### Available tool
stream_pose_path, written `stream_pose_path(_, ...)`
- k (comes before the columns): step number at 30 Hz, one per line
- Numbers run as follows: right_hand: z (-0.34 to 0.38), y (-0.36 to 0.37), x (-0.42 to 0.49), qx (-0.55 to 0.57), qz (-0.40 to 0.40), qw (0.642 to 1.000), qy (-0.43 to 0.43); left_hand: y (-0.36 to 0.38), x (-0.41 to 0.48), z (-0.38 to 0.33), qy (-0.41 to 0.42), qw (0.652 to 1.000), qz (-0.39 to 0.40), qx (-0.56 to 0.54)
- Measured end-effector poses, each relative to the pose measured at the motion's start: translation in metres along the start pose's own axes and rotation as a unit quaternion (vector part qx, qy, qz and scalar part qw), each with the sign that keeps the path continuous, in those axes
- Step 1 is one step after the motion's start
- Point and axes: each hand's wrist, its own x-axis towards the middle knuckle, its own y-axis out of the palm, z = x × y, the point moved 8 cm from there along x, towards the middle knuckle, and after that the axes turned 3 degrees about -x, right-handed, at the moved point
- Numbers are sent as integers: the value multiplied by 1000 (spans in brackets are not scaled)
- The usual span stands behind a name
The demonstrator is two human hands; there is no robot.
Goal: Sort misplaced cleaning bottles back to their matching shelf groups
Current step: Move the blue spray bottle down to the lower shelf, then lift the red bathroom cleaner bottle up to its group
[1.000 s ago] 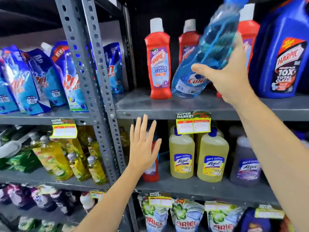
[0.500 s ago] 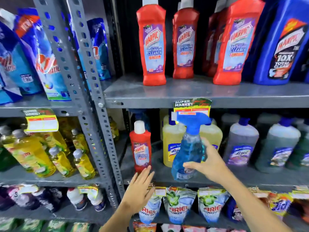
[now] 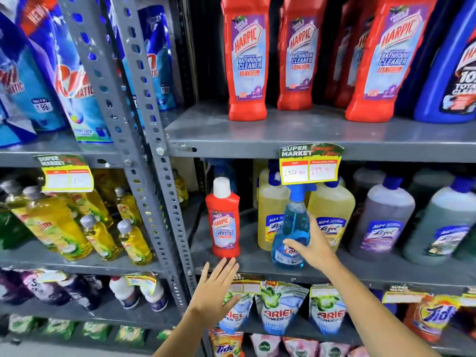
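Note:
A blue spray bottle [image 3: 292,233] with a blue trigger head stands upright on the middle shelf [image 3: 360,270], in front of yellow Lizol bottles [image 3: 331,210]. My right hand [image 3: 315,247] wraps around its lower body. To its left stands a small red Harpic bottle [image 3: 225,220] with a white cap, alone among the Lizol group. My left hand [image 3: 217,292] hovers just below that red bottle, fingers spread, holding nothing. Larger red Harpic bottles [image 3: 246,57] line the top shelf.
A grey perforated upright [image 3: 144,161] splits the shelving. Left of it are blue detergent pouches [image 3: 69,81] above and yellow dish-soap bottles [image 3: 59,225] below. Grey Lizol bottles [image 3: 381,225] stand at the right. Ariel pouches [image 3: 279,310] fill the shelf beneath my hands.
My right hand brought the blue spray bottle down from the top shelf to the middle shelf and stood it upright there. My left hand dropped below the small red Harpic bottle.

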Motion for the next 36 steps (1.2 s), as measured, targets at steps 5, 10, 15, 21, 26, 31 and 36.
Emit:
stream_pose_path(5,-9,4,-2,-65,56,996,10,6,2,4,4,1000,-16,-21)
stream_pose_path(10,-22,4,2,-96,79,991,42,1,-2,0,6,1000,-17,-2)
stream_pose_path(15,-13,3,1,-91,104,989,56,3,-3,0,-1,1000,2,3)
stream_pose_path(21,-12,-30,-22,-359,130,915,129,5,-2,1,-10,1000,12,12)
stream_pose_path(26,59,-2,-26,-243,97,965,36,4,-1,2,0,1000,-6,4)
stream_pose_path(31,112,71,-6,-198,73,977,-37,12,2,4,-5,1000,-2,1)
stream_pose_path(36,118,112,21,-45,62,997,14,17,1,4,-14,1000,22,7)
